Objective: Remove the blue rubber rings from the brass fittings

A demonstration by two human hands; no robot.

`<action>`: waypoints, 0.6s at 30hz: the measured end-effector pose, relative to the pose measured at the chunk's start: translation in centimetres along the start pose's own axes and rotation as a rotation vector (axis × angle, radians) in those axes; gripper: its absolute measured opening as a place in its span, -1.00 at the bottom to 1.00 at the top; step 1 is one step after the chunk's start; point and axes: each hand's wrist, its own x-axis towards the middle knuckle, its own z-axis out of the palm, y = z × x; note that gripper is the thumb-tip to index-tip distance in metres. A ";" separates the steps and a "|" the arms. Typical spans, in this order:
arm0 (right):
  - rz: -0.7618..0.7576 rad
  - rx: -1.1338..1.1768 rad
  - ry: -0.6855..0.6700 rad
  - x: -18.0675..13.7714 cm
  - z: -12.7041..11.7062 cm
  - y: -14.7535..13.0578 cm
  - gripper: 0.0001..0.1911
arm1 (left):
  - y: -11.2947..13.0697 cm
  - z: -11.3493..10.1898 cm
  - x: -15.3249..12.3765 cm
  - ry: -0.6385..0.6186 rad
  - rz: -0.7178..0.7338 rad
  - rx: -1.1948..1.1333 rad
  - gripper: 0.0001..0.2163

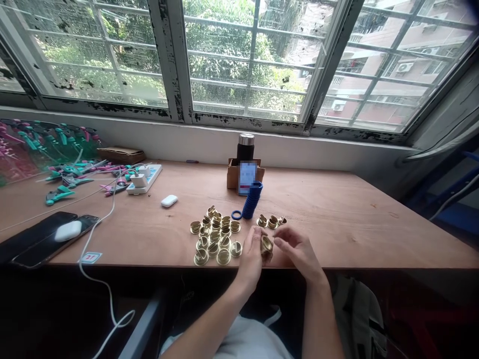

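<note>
My left hand (251, 257) is closed around a round gold-coloured metal piece (267, 244) with a flange, just above the table's front edge. My right hand (299, 249) is beside it, thumb and index finger slightly apart and close to the piece; I see nothing in them. To the left of my hands stand several similar gold-coloured metal pieces (213, 236), each with a flanged base and a slot or fin on top. Three more gold-coloured pieces (273, 222) sit beyond my right hand. A leaning stack of blue rings (252, 200) stands behind, with one loose blue ring (236, 215) next to it.
Behind the rings are a small cardboard box (232, 177), a phone with a blurred screen (247, 178) and a black bottle (246, 147). To the left lie a white earbud case (169, 201), a power strip (151, 175), pliers (60, 194), phones (41, 234) and a trailing white cable (98, 224).
</note>
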 end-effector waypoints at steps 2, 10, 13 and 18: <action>-0.020 0.045 -0.152 -0.6 0.4 -0.9 -0.70 | 0.2 0.0 0.0 0.025 0.063 0.051 -0.53; -0.030 0.063 -0.220 -1.2 1.7 -2.4 -0.77 | 1.9 -0.1 -0.4 0.001 0.229 0.204 -0.65; -0.066 0.220 -0.171 -1.3 2.7 -2.5 -0.82 | 2.7 -0.1 -0.9 -0.036 0.300 0.234 -0.70; -0.118 0.224 -0.142 -1.6 4.1 -2.4 -0.86 | 3.9 -0.8 -1.4 -0.010 0.298 0.287 -0.71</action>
